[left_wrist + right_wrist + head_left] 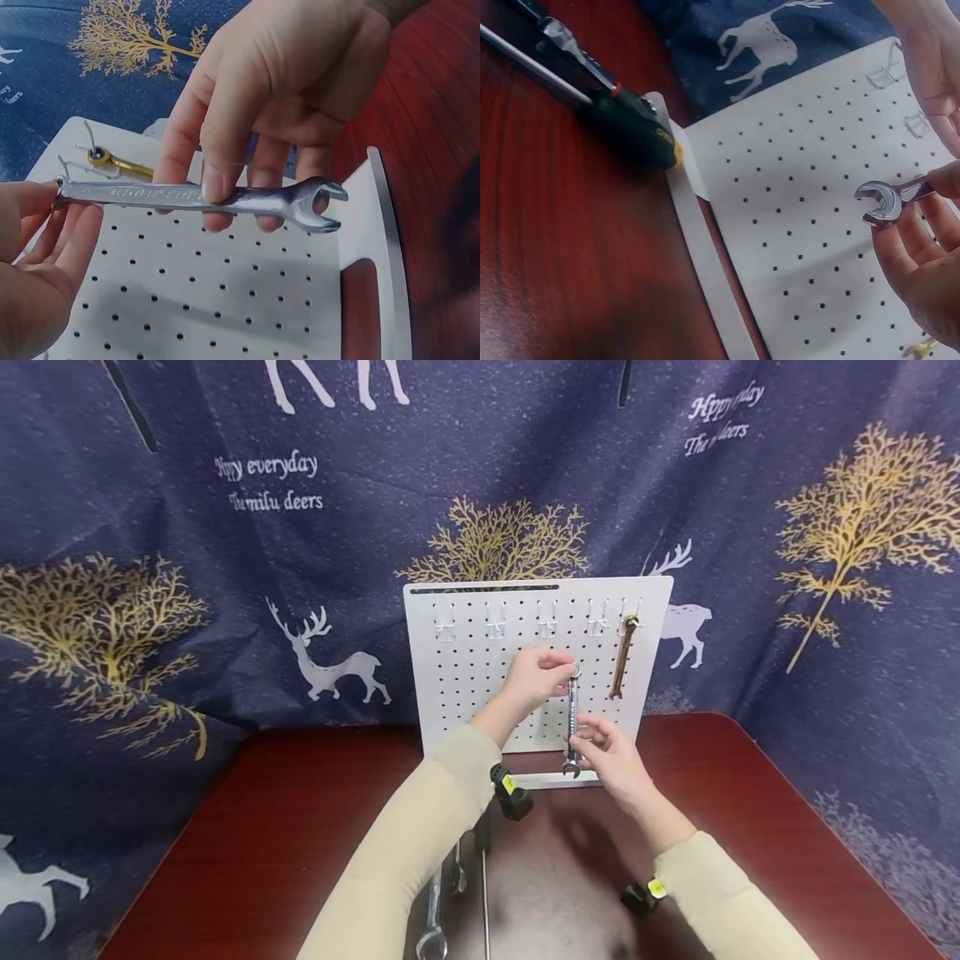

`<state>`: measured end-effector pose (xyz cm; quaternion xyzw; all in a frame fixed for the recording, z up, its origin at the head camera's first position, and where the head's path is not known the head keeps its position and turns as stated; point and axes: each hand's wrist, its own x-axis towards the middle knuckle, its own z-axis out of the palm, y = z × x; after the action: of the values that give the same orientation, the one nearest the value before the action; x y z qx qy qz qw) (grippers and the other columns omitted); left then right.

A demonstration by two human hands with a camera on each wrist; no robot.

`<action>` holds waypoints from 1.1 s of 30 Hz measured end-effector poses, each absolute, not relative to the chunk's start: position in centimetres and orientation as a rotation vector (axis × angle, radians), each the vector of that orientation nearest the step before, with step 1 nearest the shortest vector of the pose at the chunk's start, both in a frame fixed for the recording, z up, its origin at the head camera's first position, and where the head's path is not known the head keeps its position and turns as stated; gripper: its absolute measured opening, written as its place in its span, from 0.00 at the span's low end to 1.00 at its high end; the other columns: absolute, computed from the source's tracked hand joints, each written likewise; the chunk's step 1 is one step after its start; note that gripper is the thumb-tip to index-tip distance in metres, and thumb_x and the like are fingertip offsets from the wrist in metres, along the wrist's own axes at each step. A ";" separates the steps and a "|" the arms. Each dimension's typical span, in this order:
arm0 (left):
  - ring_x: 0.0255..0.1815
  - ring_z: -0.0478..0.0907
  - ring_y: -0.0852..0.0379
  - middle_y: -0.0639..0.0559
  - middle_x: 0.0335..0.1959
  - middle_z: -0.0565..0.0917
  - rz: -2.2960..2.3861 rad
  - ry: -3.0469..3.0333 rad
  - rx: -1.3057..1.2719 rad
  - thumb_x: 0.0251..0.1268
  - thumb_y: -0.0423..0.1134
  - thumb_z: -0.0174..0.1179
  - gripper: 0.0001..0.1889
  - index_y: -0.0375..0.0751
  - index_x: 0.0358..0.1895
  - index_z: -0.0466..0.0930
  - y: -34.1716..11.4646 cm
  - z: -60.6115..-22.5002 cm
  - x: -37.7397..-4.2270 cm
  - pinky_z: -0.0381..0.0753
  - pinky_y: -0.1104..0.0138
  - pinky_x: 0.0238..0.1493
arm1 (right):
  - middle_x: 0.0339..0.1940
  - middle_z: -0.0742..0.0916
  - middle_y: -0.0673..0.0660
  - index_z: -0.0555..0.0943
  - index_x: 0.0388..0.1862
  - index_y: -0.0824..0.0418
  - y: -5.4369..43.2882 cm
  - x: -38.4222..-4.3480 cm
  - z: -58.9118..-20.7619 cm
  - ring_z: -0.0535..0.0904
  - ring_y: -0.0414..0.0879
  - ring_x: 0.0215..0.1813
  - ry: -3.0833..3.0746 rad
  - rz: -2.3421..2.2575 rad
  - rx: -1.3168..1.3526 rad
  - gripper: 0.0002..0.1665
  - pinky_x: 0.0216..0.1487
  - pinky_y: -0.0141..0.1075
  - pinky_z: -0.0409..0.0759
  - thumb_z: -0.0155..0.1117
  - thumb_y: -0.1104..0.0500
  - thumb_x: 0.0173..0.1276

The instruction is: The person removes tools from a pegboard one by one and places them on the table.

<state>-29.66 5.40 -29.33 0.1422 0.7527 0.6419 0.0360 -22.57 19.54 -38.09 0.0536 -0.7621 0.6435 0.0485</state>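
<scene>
Upright in front of the white pegboard [536,735] is a silver combination wrench [573,706], its ring end up and its open end down. My left hand [534,677] pinches it at the ring end between thumb and fingers. My right hand [615,764] pinches the shaft lower down, near the open jaw, as the left wrist view shows with the thumb [217,176] on the lettered face. To the right, a gold-coloured wrench [622,662] hangs from a hook on the board.
Several wire hooks [497,625] line the board's top. On the dark red table [315,802], below my left forearm, lie a screwdriver with a dark handle [626,131] and a larger silver wrench [432,935]. A navy curtain [360,543] with deer and trees stands behind.
</scene>
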 end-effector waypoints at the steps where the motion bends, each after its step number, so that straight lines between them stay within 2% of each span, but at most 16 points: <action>1: 0.39 0.85 0.49 0.40 0.47 0.84 1.964 2.305 0.439 0.62 0.34 0.61 0.12 0.34 0.47 0.81 5.1 -29.4 -29.6 0.85 0.72 0.35 | 0.35 0.85 0.49 0.69 0.60 0.69 19.4 -22.5 -38.3 0.79 0.33 0.33 -2.329 1.965 0.169 0.23 0.36 0.30 0.82 0.58 0.64 0.68; 5: 0.38 0.85 0.51 0.38 0.47 0.84 1.904 2.298 0.468 0.63 0.34 0.60 0.13 0.31 0.49 0.80 3.9 -29.7 -29.2 0.85 0.71 0.36 | 0.37 0.85 0.53 0.68 0.58 0.70 18.8 -22.4 -38.8 0.80 0.34 0.32 -2.350 1.989 0.196 0.22 0.35 0.32 0.83 0.57 0.65 0.68; 12: 0.37 0.84 0.53 0.40 0.48 0.84 1.815 2.272 0.486 0.63 0.36 0.61 0.16 0.34 0.52 0.79 2.0 -30.7 -28.8 0.86 0.68 0.36 | 0.33 0.85 0.43 0.68 0.55 0.73 18.0 -21.8 -39.4 0.83 0.37 0.34 -2.365 2.063 0.301 0.20 0.35 0.36 0.85 0.57 0.66 0.67; 15: 0.38 0.85 0.53 0.41 0.49 0.84 1.792 2.266 0.490 0.64 0.37 0.61 0.17 0.34 0.53 0.78 1.4 -31.0 -28.6 0.86 0.68 0.37 | 0.33 0.86 0.45 0.68 0.54 0.74 17.6 -21.6 -39.6 0.83 0.37 0.34 -2.374 2.042 0.358 0.19 0.34 0.37 0.85 0.57 0.67 0.67; 18: 0.40 0.85 0.51 0.40 0.48 0.84 1.773 2.278 0.506 0.64 0.36 0.60 0.16 0.34 0.53 0.78 0.7 -31.3 -28.4 0.86 0.67 0.37 | 0.34 0.87 0.49 0.69 0.52 0.75 17.2 -21.6 -39.9 0.83 0.38 0.34 -2.385 2.032 0.409 0.18 0.34 0.39 0.86 0.57 0.66 0.67; 24: 0.40 0.85 0.51 0.41 0.47 0.84 1.708 2.332 0.531 0.65 0.37 0.59 0.14 0.35 0.52 0.79 -0.8 -32.3 -27.8 0.86 0.67 0.37 | 0.41 0.84 0.70 0.70 0.52 0.74 16.4 -21.4 -40.9 0.82 0.38 0.34 -2.435 2.038 0.430 0.17 0.36 0.41 0.86 0.58 0.66 0.67; 29: 0.38 0.86 0.51 0.39 0.45 0.85 1.706 2.336 0.540 0.65 0.36 0.60 0.14 0.34 0.50 0.80 -1.6 -33.6 -27.3 0.86 0.66 0.36 | 0.41 0.84 0.70 0.71 0.51 0.72 15.9 -20.9 -41.6 0.82 0.37 0.35 -2.501 2.023 0.385 0.17 0.37 0.44 0.86 0.59 0.65 0.66; 33: 0.37 0.86 0.50 0.39 0.45 0.85 1.735 2.309 0.511 0.64 0.36 0.60 0.14 0.34 0.50 0.80 -2.3 -34.6 -26.8 0.86 0.60 0.40 | 0.41 0.84 0.72 0.71 0.50 0.73 15.5 -20.6 -42.2 0.82 0.39 0.35 -2.524 2.038 0.418 0.17 0.37 0.46 0.86 0.60 0.65 0.65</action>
<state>-26.82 -2.26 -34.60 0.1734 0.7829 0.5884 0.1040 -20.59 15.49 -42.17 0.1276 -0.7700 0.6218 -0.0648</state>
